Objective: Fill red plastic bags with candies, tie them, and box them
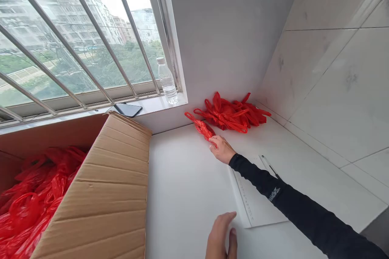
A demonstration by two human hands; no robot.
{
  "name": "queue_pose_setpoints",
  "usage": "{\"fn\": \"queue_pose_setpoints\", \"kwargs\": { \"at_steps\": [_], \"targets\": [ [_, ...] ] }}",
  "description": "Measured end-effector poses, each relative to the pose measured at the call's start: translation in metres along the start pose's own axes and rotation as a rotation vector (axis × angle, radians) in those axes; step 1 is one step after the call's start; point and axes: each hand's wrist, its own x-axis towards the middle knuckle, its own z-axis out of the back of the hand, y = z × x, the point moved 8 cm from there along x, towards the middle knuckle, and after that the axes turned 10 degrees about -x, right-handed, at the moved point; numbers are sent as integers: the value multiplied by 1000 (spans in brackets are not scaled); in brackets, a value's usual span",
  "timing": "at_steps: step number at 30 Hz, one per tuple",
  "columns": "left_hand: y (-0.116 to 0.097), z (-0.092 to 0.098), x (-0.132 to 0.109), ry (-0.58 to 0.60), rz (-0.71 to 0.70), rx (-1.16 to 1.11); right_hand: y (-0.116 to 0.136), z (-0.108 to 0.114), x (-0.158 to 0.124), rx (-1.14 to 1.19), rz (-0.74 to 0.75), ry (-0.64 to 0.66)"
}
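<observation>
My right hand [222,149], in a black sleeve, is closed on the near end of a twisted red plastic bag [204,128]. The bag's looped handle points toward the wall, left of a pile of red plastic bags [232,112] on the white tabletop [185,178]. At the bottom edge, my left hand [220,236] has its fingers apart and holds nothing; part of it is cut off by the frame. Under the right forearm lies a notebook [247,198] with printed marks along one side, partly covered by the sleeve.
On the left stands an open cardboard box [112,186] full of red plastic bags [45,194]. A phone [129,109] and a clear water bottle [167,83] rest on the windowsill. A pen [271,167] lies by the notebook. Walls bound the table's back and right.
</observation>
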Motion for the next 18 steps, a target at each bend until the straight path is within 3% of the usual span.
{"fn": "queue_pose_setpoints", "kwargs": {
  "at_steps": [6, 11, 14, 18],
  "targets": [
    [-10, 66, 25, -214, 236, -101, 65, 14, -121, 186, 59, 131],
    [-20, 80, 26, -253, 282, -96, 115, 10, -210, 453, 62, 345],
    [-18, 80, 20, -226, 305, -60, 116, 12, -221, 445, 46, 385],
    [-11, 82, 14, -223, 311, 21, 95, 26, -195, 357, 61, 184]
  ]
}}
